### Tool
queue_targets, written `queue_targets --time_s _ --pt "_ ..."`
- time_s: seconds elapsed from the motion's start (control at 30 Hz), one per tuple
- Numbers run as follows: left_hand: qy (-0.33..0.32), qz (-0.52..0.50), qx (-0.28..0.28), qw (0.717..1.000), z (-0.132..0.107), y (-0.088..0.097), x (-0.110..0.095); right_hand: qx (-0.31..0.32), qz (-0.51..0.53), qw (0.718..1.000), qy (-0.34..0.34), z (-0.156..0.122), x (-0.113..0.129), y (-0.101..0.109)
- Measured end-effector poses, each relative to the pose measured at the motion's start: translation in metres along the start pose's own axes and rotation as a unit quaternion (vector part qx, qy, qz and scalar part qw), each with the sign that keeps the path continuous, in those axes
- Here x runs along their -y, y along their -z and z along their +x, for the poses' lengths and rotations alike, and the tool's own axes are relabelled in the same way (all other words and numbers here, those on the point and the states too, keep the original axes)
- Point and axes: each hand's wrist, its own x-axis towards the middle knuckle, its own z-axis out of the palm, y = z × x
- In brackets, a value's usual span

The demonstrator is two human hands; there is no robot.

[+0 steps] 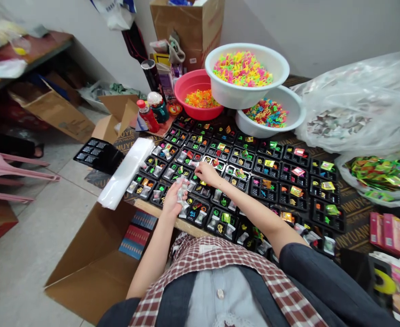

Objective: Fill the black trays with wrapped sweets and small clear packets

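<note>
1. The left grip (174,202) is closed on a small clear plastic bag (182,193). The right grip (207,175) curls down at the trays; I cannot tell whether it holds anything.
2. Both sit over black compartment trays (240,181) filled with neon plastic pieces and small bagged packets.
3. The table's near edge (172,219) runs just below the left grip, above an open cardboard box (91,272). A stack of clear plastic bags (125,172) lies left of the hands, overhanging that edge.
4. Far off, a white bowl of neon pieces (242,75) rests tilted between a red basin (195,93) and a second white bowl (268,113).
5. The dark table cover (353,218) reads "MUYE" at left and what looks like "MUYUAN" at right.
</note>
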Motion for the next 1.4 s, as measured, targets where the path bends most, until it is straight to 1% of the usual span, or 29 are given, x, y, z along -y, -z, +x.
queue_targets --time_s 0.07,0.13,0.2,0.3,0.4,0.5,0.57,0.6,0.67,0.73,0.83,0.9,1.0,1.07,1.13,1.2,1.27,1.33,1.4 --pt "-0.002 0.011 0.011 1.0 0.0 -0.004 0.002 -0.015 0.089 0.996 0.02 -0.01 0.002 0.001" --pt "-0.004 0.026 0.024 0.999 0.0 -0.008 0.006 -0.02 0.193 0.98 0.035 -0.022 0.004 0.002" --pt "-0.008 0.04 0.04 0.998 0.0 -0.013 0.014 -0.031 0.265 0.963 0.033 -0.037 0.004 0.001" --pt "-0.021 0.05 0.059 0.997 -0.001 -0.025 0.029 -0.068 0.312 0.948 -0.011 -0.057 0.0 -0.001" --pt "-0.019 0.051 0.072 0.996 0.001 -0.039 0.042 -0.102 0.342 0.933 -0.057 -0.071 -0.008 0.001" --pt "-0.02 0.038 0.059 0.997 0.006 -0.048 0.045 -0.17 0.343 0.921 -0.08 -0.074 -0.019 0.01" --pt "-0.025 0.024 0.044 0.998 0.012 -0.05 0.041 -0.22 0.316 0.917 -0.104 -0.069 -0.031 0.019" --pt "-0.023 0.019 0.04 0.999 0.014 -0.049 0.038 -0.234 0.295 0.918 -0.122 -0.064 -0.037 0.023" --pt "-0.012 0.021 0.041 0.999 0.018 -0.046 0.032 -0.23 0.247 0.928 -0.16 -0.053 -0.051 0.032" --pt "0.006 0.033 0.049 0.998 0.02 -0.043 0.027 -0.202 0.196 0.94 -0.191 -0.04 -0.063 0.036" --pt "0.025 0.057 0.067 0.996 0.02 -0.042 0.027 -0.167 0.129 0.954 -0.212 -0.03 -0.069 0.038" --pt "0.032 0.076 0.083 0.993 0.019 -0.045 0.032 -0.166 0.097 0.961 -0.2 -0.031 -0.064 0.039" --pt "0.034 0.118 0.121 0.985 0.018 -0.055 0.042 -0.194 0.093 0.968 -0.131 -0.048 -0.049 0.042" --pt "0.02 0.154 0.146 0.977 0.017 -0.065 0.051 -0.176 0.127 0.973 -0.075 -0.064 -0.038 0.046" --pt "-0.002 0.184 0.165 0.969 0.015 -0.075 0.059 -0.151 0.166 0.973 -0.044 -0.079 -0.031 0.05" --pt "-0.018 0.199 0.179 0.963 0.014 -0.085 0.066 -0.151 0.197 0.968 -0.045 -0.089 -0.029 0.053" --pt "-0.013 0.195 0.182 0.964 0.013 -0.092 0.069 -0.162 0.223 0.959 -0.063 -0.092 -0.035 0.057" --pt "0.011 0.172 0.167 0.971 0.013 -0.096 0.068 -0.184 0.236 0.95 -0.088 -0.09 -0.047 0.06" --pt "0.059 0.125 0.135 0.981 0.016 -0.097 0.062 -0.216 0.218 0.944 -0.124 -0.083 -0.06 0.063"
